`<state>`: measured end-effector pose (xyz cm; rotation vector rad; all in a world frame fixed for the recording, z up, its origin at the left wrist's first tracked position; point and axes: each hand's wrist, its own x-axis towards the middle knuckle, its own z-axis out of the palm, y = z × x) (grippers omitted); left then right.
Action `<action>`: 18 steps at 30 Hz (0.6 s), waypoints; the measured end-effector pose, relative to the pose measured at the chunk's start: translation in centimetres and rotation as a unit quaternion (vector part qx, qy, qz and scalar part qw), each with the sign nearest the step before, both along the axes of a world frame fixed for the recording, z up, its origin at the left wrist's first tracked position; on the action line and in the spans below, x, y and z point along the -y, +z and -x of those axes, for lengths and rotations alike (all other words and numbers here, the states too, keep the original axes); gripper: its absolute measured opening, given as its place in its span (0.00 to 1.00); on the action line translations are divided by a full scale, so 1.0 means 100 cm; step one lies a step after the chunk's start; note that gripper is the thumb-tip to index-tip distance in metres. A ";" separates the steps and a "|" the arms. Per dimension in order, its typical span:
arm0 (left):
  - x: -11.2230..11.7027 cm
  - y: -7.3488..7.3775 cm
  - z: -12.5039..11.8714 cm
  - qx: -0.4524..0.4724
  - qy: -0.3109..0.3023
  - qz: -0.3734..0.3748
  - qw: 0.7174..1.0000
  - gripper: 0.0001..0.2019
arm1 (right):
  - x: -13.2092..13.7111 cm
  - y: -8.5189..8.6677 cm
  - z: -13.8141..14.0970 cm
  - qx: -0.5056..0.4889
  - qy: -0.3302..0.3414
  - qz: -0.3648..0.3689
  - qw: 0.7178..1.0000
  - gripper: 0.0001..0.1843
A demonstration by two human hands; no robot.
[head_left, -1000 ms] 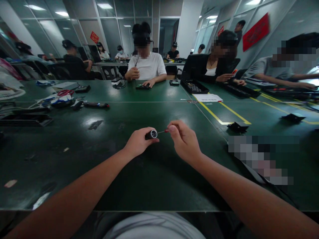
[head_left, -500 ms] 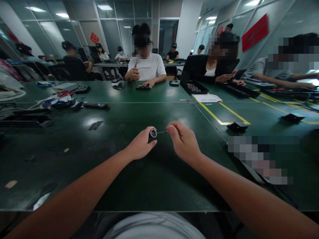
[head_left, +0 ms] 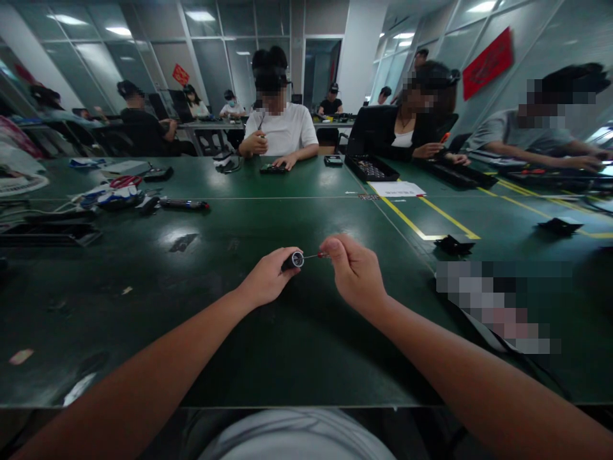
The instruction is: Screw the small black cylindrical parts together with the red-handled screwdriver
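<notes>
Wrapped in my left hand (head_left: 268, 276) is a small black cylinder (head_left: 293, 260) with a silvery ring round its open end, which faces right and toward me. What kind of part it is I cannot tell. My right hand (head_left: 355, 271) pinches a thin screwdriver (head_left: 320, 255) with a red collar; most of its handle is hidden in the fingers. The shaft points left, its tip at the cylinder's open end; whether it is inside I cannot make out. Both hands are above the green table (head_left: 268, 358).
At the left lie a black tray (head_left: 48, 233), red-handled scissors (head_left: 125, 181) and a dark pen-like tool (head_left: 184, 204). Black bracket-like pieces (head_left: 454, 245) sit to the right. Across the table, a person in white (head_left: 282, 128) works; a parts tray (head_left: 371, 168) is nearby.
My left hand has turned the cylinder, so more of its black side shows and its ringed end sits slightly further right. My right hand has barely moved.
</notes>
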<state>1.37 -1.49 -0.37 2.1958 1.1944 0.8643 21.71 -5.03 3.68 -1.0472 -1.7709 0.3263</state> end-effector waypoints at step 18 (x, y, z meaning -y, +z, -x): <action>-0.001 0.004 0.004 0.042 0.031 0.002 0.999 0.17 | -0.020 -0.015 -0.001 -0.147 -0.010 0.100 0.984 0.15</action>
